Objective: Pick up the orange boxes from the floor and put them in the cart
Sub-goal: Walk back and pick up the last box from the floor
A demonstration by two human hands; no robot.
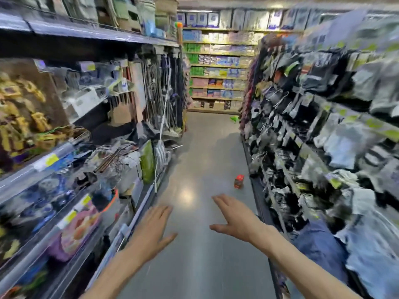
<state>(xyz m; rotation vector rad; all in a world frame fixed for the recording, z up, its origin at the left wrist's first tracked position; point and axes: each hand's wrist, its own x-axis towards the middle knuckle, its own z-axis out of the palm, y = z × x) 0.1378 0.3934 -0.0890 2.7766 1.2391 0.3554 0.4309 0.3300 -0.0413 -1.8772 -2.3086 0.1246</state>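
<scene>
One small orange-red box [239, 181] stands on the grey floor of a shop aisle, close to the foot of the right-hand shelves. My left hand [153, 229] is stretched forward low in the view, palm down, fingers apart, holding nothing. My right hand [235, 219] reaches forward too, fingers spread and empty, its fingertips well short of the box. No cart is in view.
Tall shelves of goods [71, 134] line the left side, and racks of hanging packets [319, 130] line the right. The grey floor [203, 147] runs ahead to a cross shelf [218, 67] at the far end. A green item [235, 119] lies on the floor far down the aisle.
</scene>
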